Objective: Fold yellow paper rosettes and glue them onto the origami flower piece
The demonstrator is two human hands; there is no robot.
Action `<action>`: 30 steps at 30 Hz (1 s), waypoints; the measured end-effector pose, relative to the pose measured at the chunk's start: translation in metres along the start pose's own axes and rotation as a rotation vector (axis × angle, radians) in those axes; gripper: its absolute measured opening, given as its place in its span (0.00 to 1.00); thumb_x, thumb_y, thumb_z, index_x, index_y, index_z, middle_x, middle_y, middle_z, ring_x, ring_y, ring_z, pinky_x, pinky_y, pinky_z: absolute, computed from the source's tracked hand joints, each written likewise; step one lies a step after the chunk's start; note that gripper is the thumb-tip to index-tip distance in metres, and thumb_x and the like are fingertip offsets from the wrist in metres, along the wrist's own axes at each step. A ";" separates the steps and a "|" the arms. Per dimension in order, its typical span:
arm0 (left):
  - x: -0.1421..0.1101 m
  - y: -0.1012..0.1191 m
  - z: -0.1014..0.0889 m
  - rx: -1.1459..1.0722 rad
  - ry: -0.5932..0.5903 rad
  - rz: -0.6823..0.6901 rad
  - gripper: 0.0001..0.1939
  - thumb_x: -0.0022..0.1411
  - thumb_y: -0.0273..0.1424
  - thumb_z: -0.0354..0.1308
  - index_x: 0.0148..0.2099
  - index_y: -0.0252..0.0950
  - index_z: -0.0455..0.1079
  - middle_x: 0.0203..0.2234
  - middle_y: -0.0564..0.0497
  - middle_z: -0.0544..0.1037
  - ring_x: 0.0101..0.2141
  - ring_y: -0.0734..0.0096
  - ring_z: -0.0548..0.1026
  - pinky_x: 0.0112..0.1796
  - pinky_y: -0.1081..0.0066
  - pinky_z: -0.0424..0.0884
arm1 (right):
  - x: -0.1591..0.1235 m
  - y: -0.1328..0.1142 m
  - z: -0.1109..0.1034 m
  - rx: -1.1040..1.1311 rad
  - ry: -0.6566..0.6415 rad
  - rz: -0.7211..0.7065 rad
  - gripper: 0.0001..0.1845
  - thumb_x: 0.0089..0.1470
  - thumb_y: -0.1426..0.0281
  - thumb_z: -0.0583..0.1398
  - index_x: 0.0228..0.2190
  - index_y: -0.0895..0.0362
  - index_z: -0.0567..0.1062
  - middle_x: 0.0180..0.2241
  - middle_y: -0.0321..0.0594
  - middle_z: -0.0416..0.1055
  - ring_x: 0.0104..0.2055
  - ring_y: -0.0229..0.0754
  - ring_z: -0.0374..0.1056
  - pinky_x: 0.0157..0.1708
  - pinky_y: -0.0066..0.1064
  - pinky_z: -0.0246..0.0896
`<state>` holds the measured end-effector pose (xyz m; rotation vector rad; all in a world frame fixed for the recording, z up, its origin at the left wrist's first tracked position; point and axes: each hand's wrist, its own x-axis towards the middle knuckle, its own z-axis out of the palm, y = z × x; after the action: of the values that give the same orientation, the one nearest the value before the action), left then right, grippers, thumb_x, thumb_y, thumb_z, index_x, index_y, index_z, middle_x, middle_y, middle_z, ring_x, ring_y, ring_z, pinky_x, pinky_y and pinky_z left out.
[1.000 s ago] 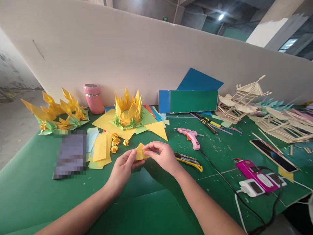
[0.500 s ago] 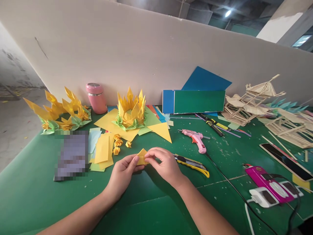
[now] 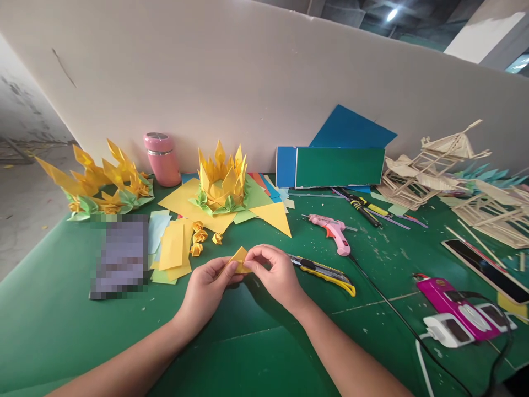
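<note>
Between my two hands is a small folded piece of yellow paper, its upper corner pointing away from me. My left hand pinches its left side, thumb on top. My right hand is closed on the right edge with thumb and index finger. Both hands partly cover the paper, so its lower folds are hidden. Left of it lie several small folded paper roses and a stack of yellow paper sheets. A yellow utility knife lies just right of my right hand.
A pink glue gun trails a black cord to the right. Farther back stand a yellow paper crown, a second crown and a pink flask. At the right are a magenta power strip, a phone and stick models.
Both hands stay on the yellow paper, and its visible part looks smaller as my fingers shift on it. The camera view has tilted slightly.
</note>
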<state>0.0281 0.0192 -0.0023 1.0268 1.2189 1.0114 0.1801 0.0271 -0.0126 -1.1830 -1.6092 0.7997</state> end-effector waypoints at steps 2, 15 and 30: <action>0.000 0.000 0.000 0.000 0.003 -0.001 0.21 0.42 0.47 0.67 0.32 0.35 0.77 0.27 0.49 0.83 0.30 0.60 0.81 0.39 0.62 0.78 | -0.001 0.001 0.001 0.003 0.002 0.007 0.06 0.50 0.71 0.59 0.22 0.54 0.71 0.25 0.37 0.71 0.29 0.41 0.66 0.31 0.31 0.64; -0.002 0.001 -0.002 0.093 0.006 0.013 0.20 0.42 0.45 0.67 0.33 0.35 0.77 0.26 0.50 0.82 0.29 0.62 0.80 0.35 0.67 0.76 | -0.003 0.003 0.004 -0.025 0.012 0.006 0.06 0.50 0.70 0.60 0.22 0.54 0.72 0.26 0.38 0.72 0.29 0.41 0.66 0.31 0.32 0.66; -0.001 0.000 -0.002 0.012 -0.038 0.010 0.23 0.45 0.45 0.66 0.39 0.34 0.72 0.28 0.49 0.82 0.28 0.65 0.80 0.34 0.66 0.76 | -0.002 0.004 0.002 0.095 -0.068 0.071 0.05 0.51 0.68 0.61 0.26 0.55 0.71 0.27 0.36 0.71 0.30 0.39 0.67 0.32 0.31 0.64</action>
<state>0.0258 0.0182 -0.0020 1.0578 1.1914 0.9888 0.1798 0.0261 -0.0172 -1.1606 -1.5738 0.9610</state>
